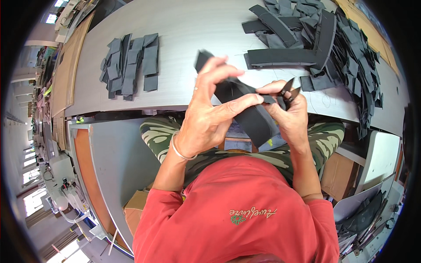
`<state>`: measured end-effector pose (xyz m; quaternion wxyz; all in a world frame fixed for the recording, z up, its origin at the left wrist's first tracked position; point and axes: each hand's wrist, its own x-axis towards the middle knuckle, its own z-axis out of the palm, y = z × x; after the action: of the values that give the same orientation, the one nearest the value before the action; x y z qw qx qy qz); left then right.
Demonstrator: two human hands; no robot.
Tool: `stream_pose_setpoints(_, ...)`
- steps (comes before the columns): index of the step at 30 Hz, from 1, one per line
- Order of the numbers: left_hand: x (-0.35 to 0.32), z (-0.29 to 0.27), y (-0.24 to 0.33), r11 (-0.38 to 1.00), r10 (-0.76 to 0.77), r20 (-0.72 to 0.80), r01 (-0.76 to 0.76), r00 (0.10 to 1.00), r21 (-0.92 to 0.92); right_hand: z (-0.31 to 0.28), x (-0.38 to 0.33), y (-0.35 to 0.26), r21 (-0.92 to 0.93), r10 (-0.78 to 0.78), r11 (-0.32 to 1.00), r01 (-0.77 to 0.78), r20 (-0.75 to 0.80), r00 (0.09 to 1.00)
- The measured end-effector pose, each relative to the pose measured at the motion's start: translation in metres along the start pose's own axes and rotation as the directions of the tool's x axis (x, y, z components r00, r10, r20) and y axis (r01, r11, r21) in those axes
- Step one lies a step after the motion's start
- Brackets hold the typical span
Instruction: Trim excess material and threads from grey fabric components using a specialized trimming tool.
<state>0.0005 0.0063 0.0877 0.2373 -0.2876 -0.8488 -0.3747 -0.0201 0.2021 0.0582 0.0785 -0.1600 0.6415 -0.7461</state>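
Observation:
A dark grey fabric strip (255, 124) hangs at a slant over my lap, just off the table's near edge. My left hand (202, 109) grips it, thumb pressed along the top and fingers behind and above it. In my right hand (290, 115) sits a small pair of black thread snips (289, 93), its pointed blades angled up and away from the cloth. Thumb and forefinger of that hand also pinch a bit of fabric at the strip's right edge. The strip's far end is blurred.
A pale table (188, 26) spreads ahead. Several similar folded strips (129, 63) lie at its left; a large tangled heap of strips (315, 44) covers the right, some drooping over the edge. Below the table stand a grey cabinet (118, 153) and a cardboard box (338, 175).

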Motion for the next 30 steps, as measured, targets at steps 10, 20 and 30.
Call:
stream_pose_setpoints(10, -0.043, 0.044, -0.047, 0.703, -0.653, -0.429, 0.710, 0.624, -0.038, 0.020, -0.008, 0.039, -0.422, -0.112, 0.903, 0.087, -0.035, 0.993)
stream_pose_setpoints(20, -0.067, 0.042, -0.068, -0.237, -0.807, 0.353, 0.288, 0.473, -0.928, 0.021, -0.006, 0.054, -0.660, -0.323, 0.708, 0.251, 0.013, 0.946)
stream_pose_setpoints(30, -0.048, 0.050, -0.052, -0.057, -0.850, 0.324, 0.541, 0.414, -0.839, 0.029, -0.011, 0.060, -0.724, -0.343, 0.628, 0.286, 0.072, 0.937)
